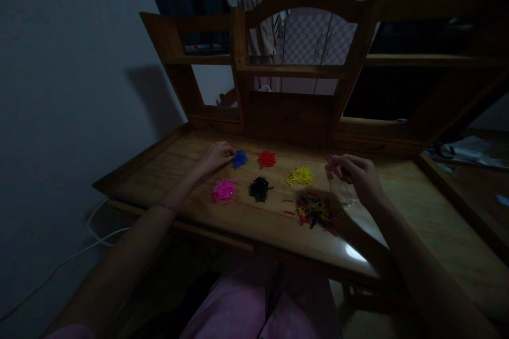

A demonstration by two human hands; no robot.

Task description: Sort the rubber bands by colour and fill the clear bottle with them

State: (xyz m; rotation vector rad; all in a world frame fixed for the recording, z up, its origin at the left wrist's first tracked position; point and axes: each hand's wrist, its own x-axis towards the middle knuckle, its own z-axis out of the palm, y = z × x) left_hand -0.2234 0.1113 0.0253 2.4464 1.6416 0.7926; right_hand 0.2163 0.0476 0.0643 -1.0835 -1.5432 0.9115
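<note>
Container [347, 199], transparent, beside right hand [355, 172], contents indistinct; left hand [219, 155] at blue pile [240, 159]; cannot tell either grip.

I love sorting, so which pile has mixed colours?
The mixed pile in front of the yellow pile: it combines red, yellow and dark colours; the others look mainly single-coloured.

The blue pile [240, 159] is plain, the mixed pile [315, 211] multicoloured.
</note>
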